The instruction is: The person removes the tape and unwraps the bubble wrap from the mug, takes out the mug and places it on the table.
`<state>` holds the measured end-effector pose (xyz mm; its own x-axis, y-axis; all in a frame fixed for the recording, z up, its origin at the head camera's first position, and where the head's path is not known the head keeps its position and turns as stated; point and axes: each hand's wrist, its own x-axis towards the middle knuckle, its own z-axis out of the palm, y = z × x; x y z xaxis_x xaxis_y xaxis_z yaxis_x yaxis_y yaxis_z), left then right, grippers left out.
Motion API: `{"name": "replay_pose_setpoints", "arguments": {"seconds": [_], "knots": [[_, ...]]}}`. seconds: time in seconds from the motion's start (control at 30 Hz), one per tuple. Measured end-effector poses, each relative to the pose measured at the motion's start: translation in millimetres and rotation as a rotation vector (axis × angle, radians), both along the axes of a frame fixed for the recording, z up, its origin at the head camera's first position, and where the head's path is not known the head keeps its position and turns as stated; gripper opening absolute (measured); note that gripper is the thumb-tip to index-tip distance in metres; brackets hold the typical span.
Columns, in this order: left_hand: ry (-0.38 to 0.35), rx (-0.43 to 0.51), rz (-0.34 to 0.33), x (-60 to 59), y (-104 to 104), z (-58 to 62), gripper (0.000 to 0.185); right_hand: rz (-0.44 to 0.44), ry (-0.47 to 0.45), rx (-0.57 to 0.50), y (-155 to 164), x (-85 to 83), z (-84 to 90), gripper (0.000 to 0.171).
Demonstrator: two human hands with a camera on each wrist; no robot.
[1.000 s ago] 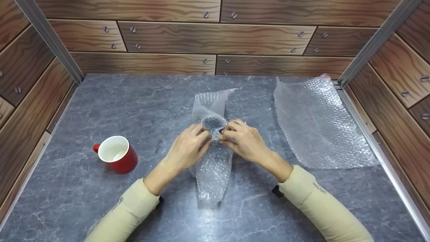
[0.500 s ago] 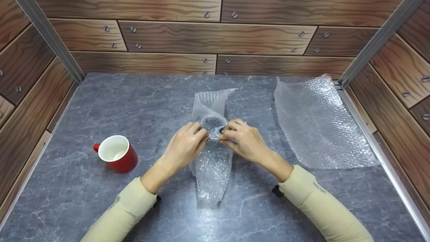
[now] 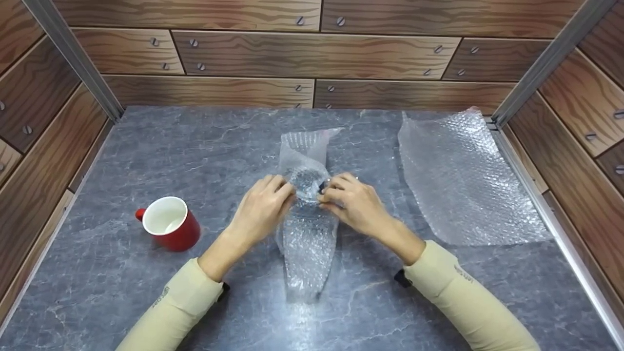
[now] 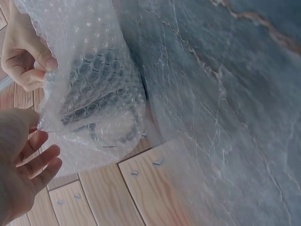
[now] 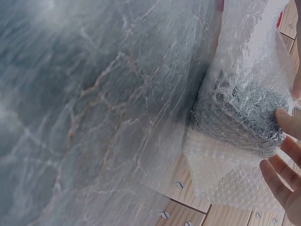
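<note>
In the head view, a sheet of bubble wrap stands around a dark item mid-table, its round upper rim facing up. Through the wrap, the dark item shows a patterned side in the left wrist view; its kind is hard to tell. My left hand pinches the wrap at the rim's left side, the other fingers spread loosely. On the right side of the rim, my right hand pinches the wrap between thumb and fingers, next to a small black part. One strip of wrap lies toward the back, another toward the front.
A red mug with a white inside stands left of my left hand, handle pointing left. Flat on the right of the marbled table lies a second bubble wrap sheet. Wood-patterned walls enclose the back and sides.
My left hand has slid a little left along the rim, away from the right hand, and the opening between them shows more. My right hand has stayed in place.
</note>
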<state>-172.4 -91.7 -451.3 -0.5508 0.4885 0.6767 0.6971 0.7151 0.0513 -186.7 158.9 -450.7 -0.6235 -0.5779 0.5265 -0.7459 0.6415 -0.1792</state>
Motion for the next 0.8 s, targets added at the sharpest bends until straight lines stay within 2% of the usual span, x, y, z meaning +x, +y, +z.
{"name": "replay_pose_setpoints", "arguments": {"seconds": [0.4, 0.8], "knots": [[0.018, 0.001, 0.022, 0.6, -10, 0.3, 0.007, -0.008, 0.001, -0.008, 0, -0.7, -0.1, 0.014], [0.035, 0.029, 0.08, 1.0, -27, 2.6, 0.007, -0.003, -0.032, -0.003, 1, -1.0, 0.9, 0.012]]}}
